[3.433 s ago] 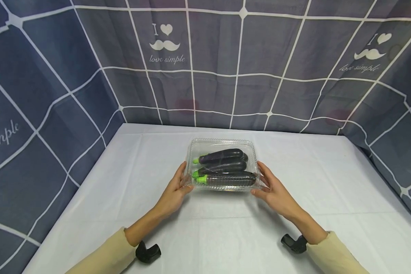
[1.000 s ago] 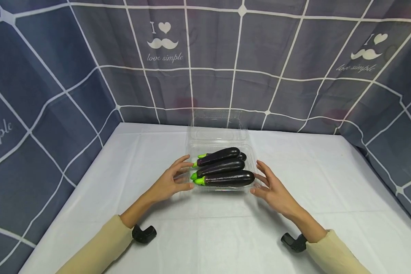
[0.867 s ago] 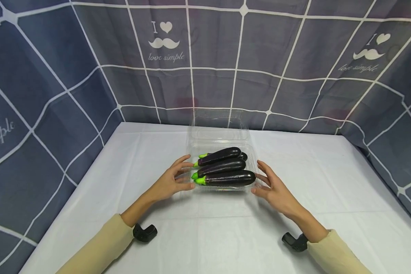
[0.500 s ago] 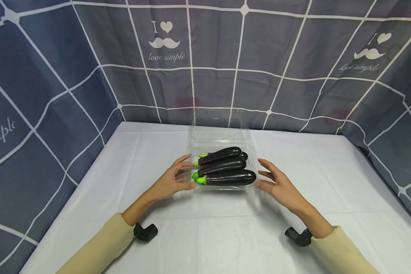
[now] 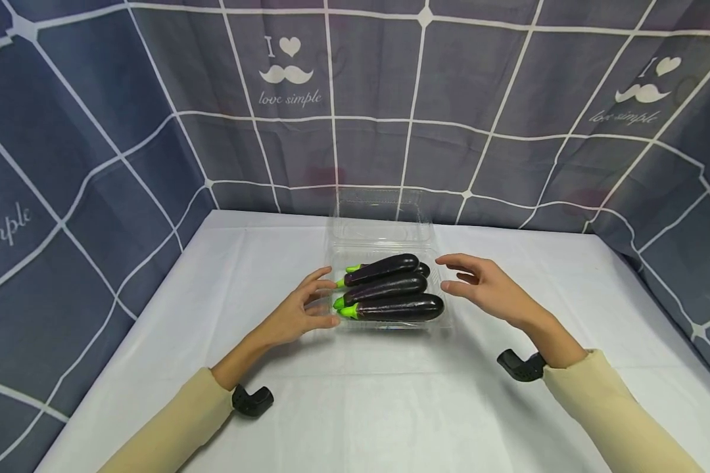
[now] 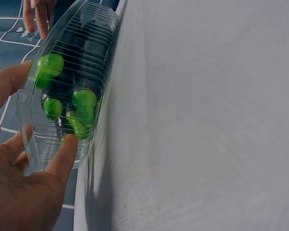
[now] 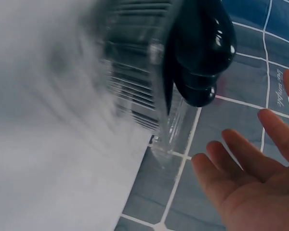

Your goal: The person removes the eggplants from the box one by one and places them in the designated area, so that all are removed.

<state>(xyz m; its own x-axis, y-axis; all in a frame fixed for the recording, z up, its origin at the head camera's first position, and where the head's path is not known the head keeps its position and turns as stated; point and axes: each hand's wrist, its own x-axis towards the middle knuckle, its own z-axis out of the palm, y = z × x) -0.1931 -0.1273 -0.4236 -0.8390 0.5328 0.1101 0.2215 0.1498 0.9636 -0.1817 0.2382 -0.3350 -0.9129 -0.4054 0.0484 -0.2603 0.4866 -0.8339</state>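
Several dark eggplants [image 5: 390, 286] with bright green stems lie stacked in a clear plastic container [image 5: 444, 323], whose hinged lid [image 5: 381, 213] is tipped back behind it. My left hand [image 5: 296, 312] holds the container's left end. In the left wrist view, the thumb [image 6: 62, 161] presses the ribbed wall near the stems while another finger [image 6: 12, 79] lies at the rim. To the right, my right hand [image 5: 488, 286] hovers beside the container with fingers spread loosely. A gap separates it from the eggplants [image 7: 207, 43] in the right wrist view, where part of the picture is blurred.
White cloth covers the table [image 5: 355, 407]. A grey curtain [image 5: 367, 157] with white grid lines stands behind and at both sides. Black wrist mounts [image 5: 252, 401] sit on both forearms.
The container's lid has swung from closed to raised at the back. My right hand has let go of the right side and lifted up and away, while the left stays at its end.
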